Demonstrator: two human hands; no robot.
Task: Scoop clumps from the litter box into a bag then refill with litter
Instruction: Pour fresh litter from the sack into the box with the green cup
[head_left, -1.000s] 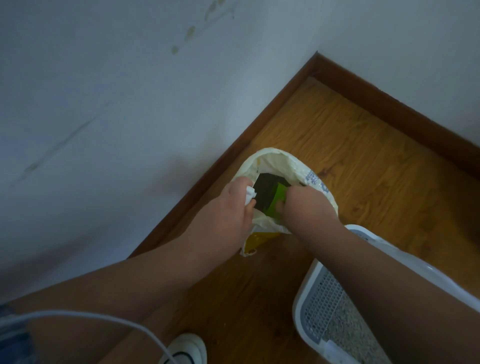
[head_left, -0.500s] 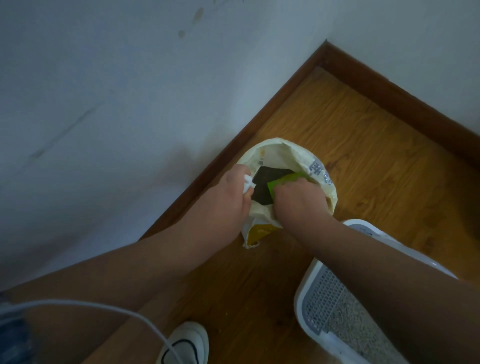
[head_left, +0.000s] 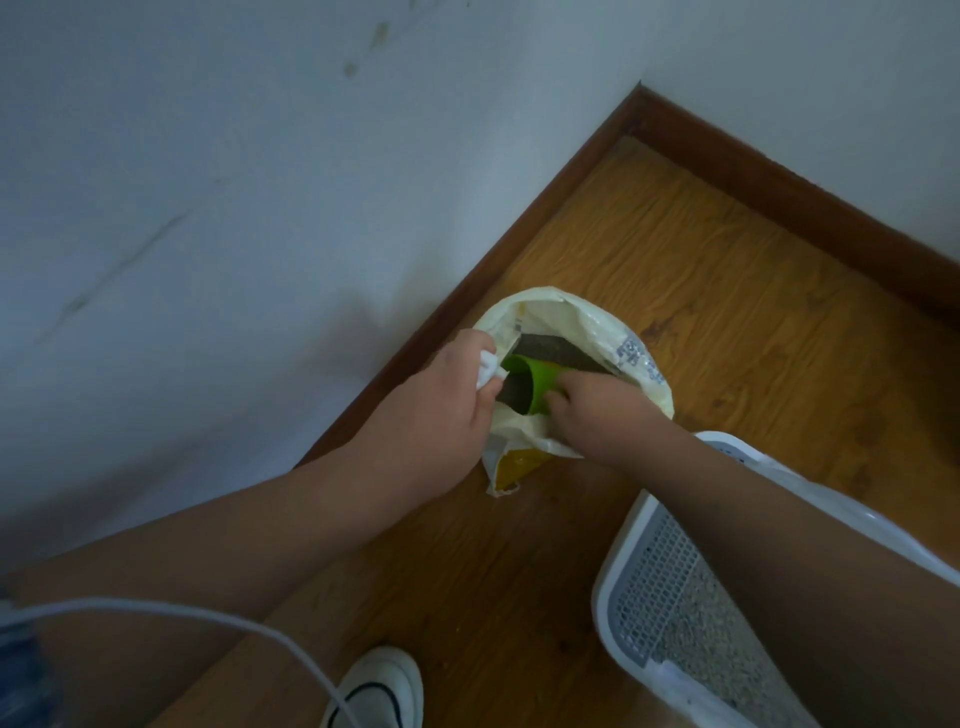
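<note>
A pale woven litter bag (head_left: 597, 327) with a yellow lower part stands open on the wooden floor beside the skirting board. My left hand (head_left: 447, 410) pinches the bag's near-left rim and holds the mouth open. My right hand (head_left: 597, 410) is inside the mouth, closed around a green scoop cup (head_left: 530, 382) that lies tilted with dark litter in it. More dark litter (head_left: 550, 351) shows deeper in the bag. The white litter box (head_left: 613, 587), with a grey mesh grid and pale litter, sits at the lower right, partly under my right forearm.
White walls meet in a corner behind the bag, edged by a brown skirting board (head_left: 779, 171). A white shoe (head_left: 379, 686) is at the bottom centre. A white cable (head_left: 171, 610) crosses the lower left. Bare wooden floor (head_left: 727, 291) lies right of the bag.
My right hand has tipped the green cup onto its side and drawn it up toward the bag's left rim, its mouth now showing litter. The left hand keeps its hold on the rim.
</note>
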